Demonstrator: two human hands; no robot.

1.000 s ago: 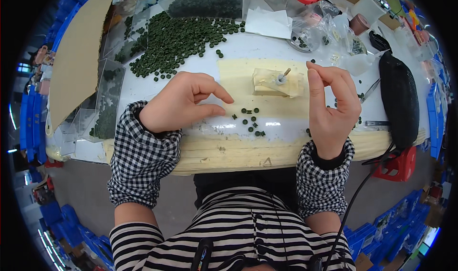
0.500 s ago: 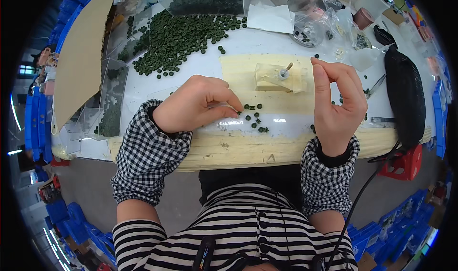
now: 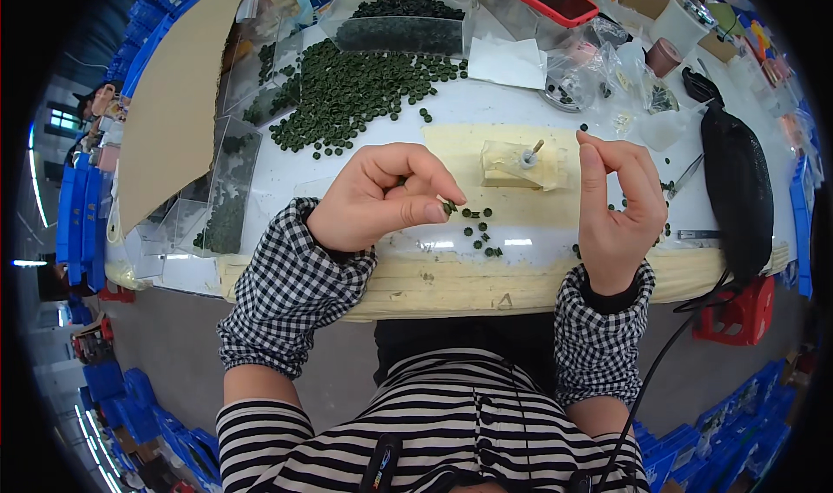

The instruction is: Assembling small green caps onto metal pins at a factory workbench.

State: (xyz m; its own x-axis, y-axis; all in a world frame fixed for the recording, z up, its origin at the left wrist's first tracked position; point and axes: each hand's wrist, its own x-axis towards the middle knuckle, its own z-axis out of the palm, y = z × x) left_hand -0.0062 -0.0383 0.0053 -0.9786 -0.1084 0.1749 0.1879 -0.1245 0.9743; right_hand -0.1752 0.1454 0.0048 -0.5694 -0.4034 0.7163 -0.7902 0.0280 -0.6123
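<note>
My left hand (image 3: 386, 200) pinches a small dark green disc (image 3: 449, 207) between thumb and forefinger, just above several loose green discs (image 3: 479, 228) on the pale yellow mat (image 3: 529, 202). My right hand (image 3: 618, 207) is raised at the right of the mat with thumb and forefinger pressed together; whether something thin is between them cannot be made out. Between the hands stands a small cream block (image 3: 521, 165) with a short pin (image 3: 531, 152) sticking up from it.
A large heap of green discs (image 3: 360, 89) spreads over the white table behind. Clear plastic boxes (image 3: 230, 185) stand at left, a cardboard sheet (image 3: 178, 102) beyond them. Plastic bags (image 3: 607, 68), tape rolls (image 3: 666, 55) and a black pouch (image 3: 737, 189) lie at right.
My left hand has lifted off the table with a green disc pinched in its fingertips. My right hand stays raised, nearly still.
</note>
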